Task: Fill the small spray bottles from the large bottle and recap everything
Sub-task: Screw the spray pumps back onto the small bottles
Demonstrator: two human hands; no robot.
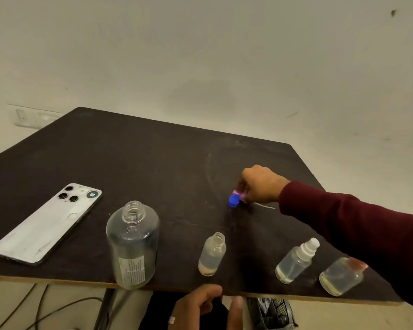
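Observation:
The large clear bottle stands uncapped near the table's front edge. To its right a small bottle stands with no cap and some liquid inside. Further right stand a small bottle with a white spray top and a wider small bottle with a pinkish cap. My right hand reaches over the table and pinches a pink spray cap, its thin tube trailing on the table. A blue cap lies just beside it. My left hand hangs below the front edge, fingers loosely curled, holding nothing.
A white phone lies face down at the left of the dark table. Cables run on the floor under the table, and a black mesh basket sits below the front edge.

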